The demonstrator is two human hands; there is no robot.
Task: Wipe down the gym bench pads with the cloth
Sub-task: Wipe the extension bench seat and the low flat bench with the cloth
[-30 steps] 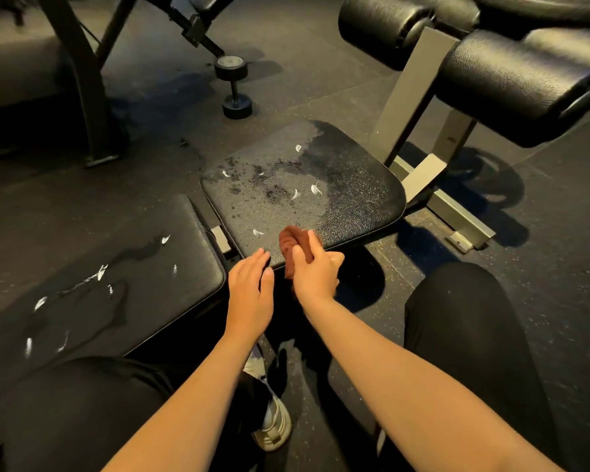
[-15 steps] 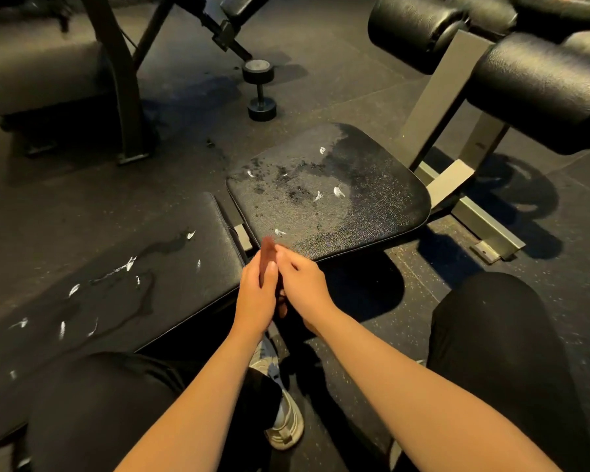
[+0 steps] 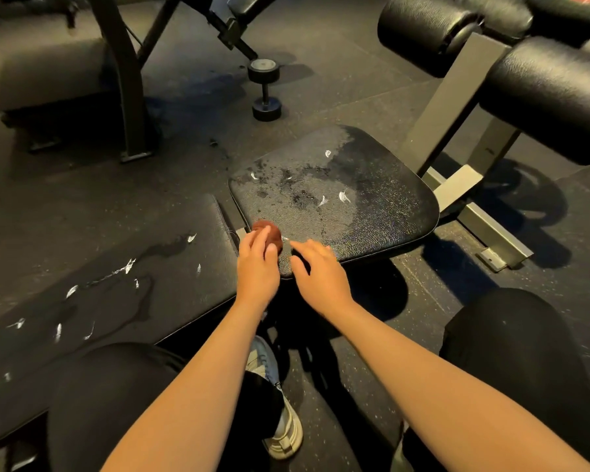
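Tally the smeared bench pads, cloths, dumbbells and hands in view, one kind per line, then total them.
Smeared bench pads: 2 (seat pad, long pad)
Cloth: 1, in the grip of the left hand
Dumbbell: 1
Hands: 2 (left hand, right hand)
Total: 6

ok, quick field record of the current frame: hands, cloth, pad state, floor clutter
left hand: grips the cloth at the seat pad's near left corner
right hand: open, fingers spread at the seat pad's near edge, holds nothing
cloth: brown, bunched, on the seat pad
seat pad: white flecks and dark specks across its middle, not yet wiped off
long pad: left of the seat pad, white smears and a liquid streak
dumbbell: on the floor beyond the pads
roller pads: upper right, on a grey frame
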